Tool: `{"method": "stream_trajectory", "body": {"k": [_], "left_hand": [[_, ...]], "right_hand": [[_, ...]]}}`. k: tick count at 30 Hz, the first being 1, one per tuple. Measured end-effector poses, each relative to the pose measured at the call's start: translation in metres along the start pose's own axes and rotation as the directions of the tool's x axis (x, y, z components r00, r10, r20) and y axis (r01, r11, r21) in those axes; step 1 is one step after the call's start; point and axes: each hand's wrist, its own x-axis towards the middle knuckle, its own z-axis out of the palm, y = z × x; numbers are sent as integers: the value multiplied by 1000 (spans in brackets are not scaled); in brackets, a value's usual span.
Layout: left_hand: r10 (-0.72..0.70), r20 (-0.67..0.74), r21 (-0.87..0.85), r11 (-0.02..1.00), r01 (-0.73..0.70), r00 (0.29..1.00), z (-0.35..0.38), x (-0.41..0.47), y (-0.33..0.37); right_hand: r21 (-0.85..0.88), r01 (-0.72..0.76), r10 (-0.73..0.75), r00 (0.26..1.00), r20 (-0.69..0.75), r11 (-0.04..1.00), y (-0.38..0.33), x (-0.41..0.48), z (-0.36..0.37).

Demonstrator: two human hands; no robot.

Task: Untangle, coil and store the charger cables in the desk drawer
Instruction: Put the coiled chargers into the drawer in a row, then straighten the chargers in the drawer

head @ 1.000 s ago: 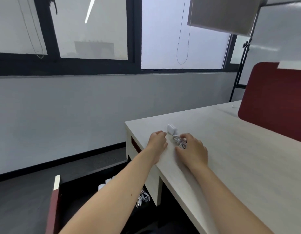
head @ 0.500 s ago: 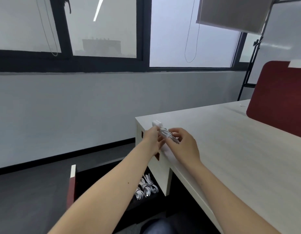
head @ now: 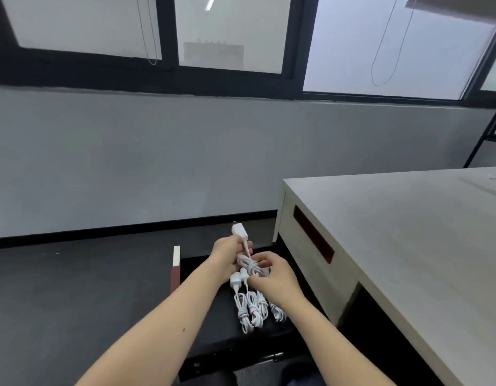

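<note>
Over the open drawer [head: 189, 264], my left hand [head: 227, 253] grips the charger cable [head: 251, 264] below its plug. My right hand [head: 274, 277] pinches the coil, above the stored cables [head: 252, 307].

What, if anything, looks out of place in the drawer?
Nothing stands out. Coiled chargers lie side by side in the open drawer; the left hand and right hand hold one more bundled charger above them.

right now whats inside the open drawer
About four coiled chargers lie side by side in the drawer. The left hand and right hand, gripping the held charger above, cover its back part.
</note>
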Motion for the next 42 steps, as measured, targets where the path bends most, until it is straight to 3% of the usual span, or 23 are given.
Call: {"method": "stream_trajectory", "body": {"k": [11, 20, 25, 28, 31, 33, 35, 37, 38, 40, 42], "left_hand": [[-169, -158, 53, 982, 179, 973, -74, 70, -81], [-211, -163, 269, 930, 250, 964, -78, 80, -97], [-162, -195, 334, 917, 220, 967, -70, 71, -91], [-73, -204, 490, 856, 166, 976, -65, 66, -86], [237, -173, 547, 830, -107, 956, -62, 62, -74], [452, -156, 564, 771, -297, 878, -61, 57, -63], [634, -137, 646, 640, -417, 761, -61, 52, -53], [722, -129, 748, 521, -411, 680, -61, 49, -48], [728, -132, 795, 483, -366, 673, -62, 51, -49], [663, -167, 859, 461, -222, 730, -66, 54, -54], [538, -224, 855, 508, -101, 813, -66, 56, -57]], "right_hand": [[-215, -82, 108, 988, 112, 973, 64, 17, 92], [-442, -60, 106, 991, 81, 895, 69, 18, 106], [-501, -59, 107, 992, 67, 863, 72, 18, 105], [-504, -66, 104, 993, 48, 861, 74, 19, 104], [-499, -86, 106, 994, 12, 862, 77, 22, 101], [-495, -96, 107, 994, -5, 864, 79, 23, 98], [-484, -103, 107, 994, -20, 869, 81, 24, 93], [-476, -107, 104, 994, -32, 873, 83, 25, 89], [-472, -106, 99, 994, -39, 875, 85, 25, 87], [-469, -98, 84, 995, -49, 878, 87, 25, 82], [-471, -90, 74, 996, -53, 878, 88, 26, 75]]}}
